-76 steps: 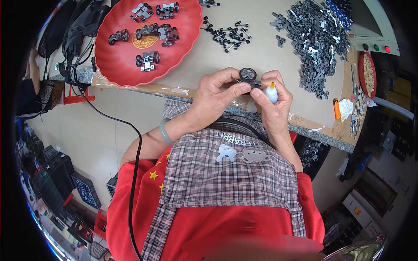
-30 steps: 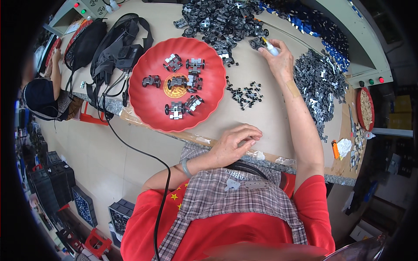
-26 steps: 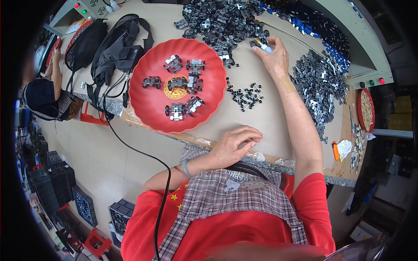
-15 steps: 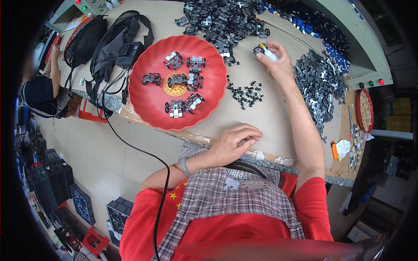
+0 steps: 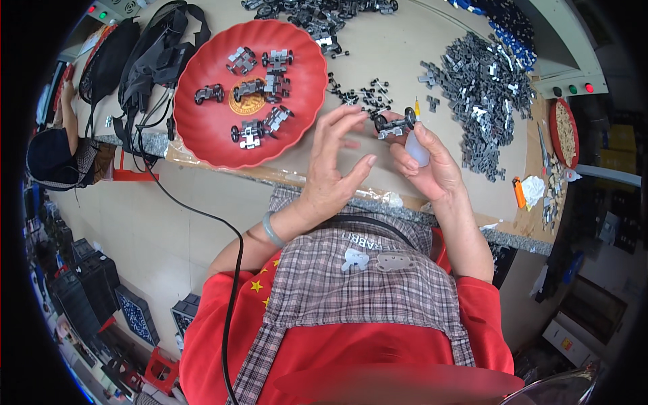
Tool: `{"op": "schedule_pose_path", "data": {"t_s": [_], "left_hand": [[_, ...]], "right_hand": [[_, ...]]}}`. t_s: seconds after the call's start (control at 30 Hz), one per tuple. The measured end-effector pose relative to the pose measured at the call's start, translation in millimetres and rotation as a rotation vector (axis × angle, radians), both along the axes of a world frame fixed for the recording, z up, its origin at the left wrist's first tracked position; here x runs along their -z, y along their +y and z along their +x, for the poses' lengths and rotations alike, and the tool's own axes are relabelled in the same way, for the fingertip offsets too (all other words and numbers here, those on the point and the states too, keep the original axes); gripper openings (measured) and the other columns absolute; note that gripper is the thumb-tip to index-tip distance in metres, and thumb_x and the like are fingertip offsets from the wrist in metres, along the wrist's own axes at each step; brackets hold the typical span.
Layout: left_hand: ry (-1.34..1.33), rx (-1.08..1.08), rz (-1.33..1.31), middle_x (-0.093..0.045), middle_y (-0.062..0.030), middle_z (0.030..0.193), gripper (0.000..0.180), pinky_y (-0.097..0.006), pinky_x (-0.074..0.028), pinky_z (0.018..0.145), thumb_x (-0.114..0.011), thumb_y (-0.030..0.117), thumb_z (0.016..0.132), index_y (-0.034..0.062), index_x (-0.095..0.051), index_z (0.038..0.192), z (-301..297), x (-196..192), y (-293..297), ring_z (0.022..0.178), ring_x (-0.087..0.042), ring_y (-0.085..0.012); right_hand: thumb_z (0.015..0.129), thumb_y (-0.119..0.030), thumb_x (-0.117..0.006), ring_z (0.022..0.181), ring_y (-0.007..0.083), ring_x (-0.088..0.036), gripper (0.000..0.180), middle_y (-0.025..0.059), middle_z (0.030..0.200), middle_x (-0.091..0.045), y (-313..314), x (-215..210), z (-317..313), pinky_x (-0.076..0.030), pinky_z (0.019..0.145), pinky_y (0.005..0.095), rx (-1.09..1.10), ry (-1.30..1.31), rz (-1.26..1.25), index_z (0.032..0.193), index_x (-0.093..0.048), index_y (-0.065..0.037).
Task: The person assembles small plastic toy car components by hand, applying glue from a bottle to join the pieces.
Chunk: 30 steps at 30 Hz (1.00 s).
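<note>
Beige worktop point(image 5: 405, 61) lies beneath: your right hand point(image 5: 432, 162) pinches a small wheeled chassis point(image 5: 395, 124) at its fingertips, your left hand point(image 5: 334, 158) spread empty just beside.

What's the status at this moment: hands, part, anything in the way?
Right hand grips small wheeled chassis plus white bottle. Left hand open, fingers spread, beside chassis, not touching. Red tray of finished chassis to the left; nothing between hands.
</note>
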<state>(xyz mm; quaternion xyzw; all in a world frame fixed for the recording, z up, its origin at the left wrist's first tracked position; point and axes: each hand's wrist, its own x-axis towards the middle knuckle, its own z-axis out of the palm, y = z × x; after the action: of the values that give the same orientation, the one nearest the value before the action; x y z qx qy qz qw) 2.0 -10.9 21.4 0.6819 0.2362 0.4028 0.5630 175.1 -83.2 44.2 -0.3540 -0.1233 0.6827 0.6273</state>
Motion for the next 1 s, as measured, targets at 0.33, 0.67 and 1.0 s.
{"op": "schedule_pose_path", "data": {"t_s": [0.33,0.67,1.0], "left_hand": [[-0.070,0.090,-0.281,-0.063,-0.0090,0.100,0.017,-0.026,-0.049,0.083,-0.061,0.007,0.088,-0.0002,-0.059,0.104,5,11,1,0.090,-0.061,-0.0140],[-0.103,0.103,-0.570,-0.064,-0.0027,0.086,0.017,-0.019,-0.045,0.062,-0.060,0.008,0.089,-0.0001,-0.059,0.104,-8,10,10,0.074,-0.058,-0.0052],[0.044,0.253,-0.642,-0.061,0.0001,0.086,0.020,-0.017,-0.045,0.065,-0.062,0.004,0.087,-0.0008,-0.060,0.107,-9,10,2,0.074,-0.054,-0.0025]], "right_hand": [[0.095,-0.029,-0.054,0.052,0.0068,-0.044,0.033,0.0152,0.094,-0.066,-25,15,-26,-0.034,0.045,0.0190,0.026,0.042,-0.053,0.106,-0.059,0.002],[0.086,-0.012,-0.067,0.054,0.0014,-0.043,0.017,0.0003,0.076,-0.062,-36,7,-11,-0.032,0.046,0.0169,0.166,-0.646,-0.126,0.100,-0.064,-0.003],[0.080,-0.009,-0.067,0.073,0.0126,-0.061,0.013,0.0069,0.083,-0.068,23,20,24,-0.048,0.067,0.0264,0.294,-1.476,-0.104,0.092,-0.068,-0.004]]}}
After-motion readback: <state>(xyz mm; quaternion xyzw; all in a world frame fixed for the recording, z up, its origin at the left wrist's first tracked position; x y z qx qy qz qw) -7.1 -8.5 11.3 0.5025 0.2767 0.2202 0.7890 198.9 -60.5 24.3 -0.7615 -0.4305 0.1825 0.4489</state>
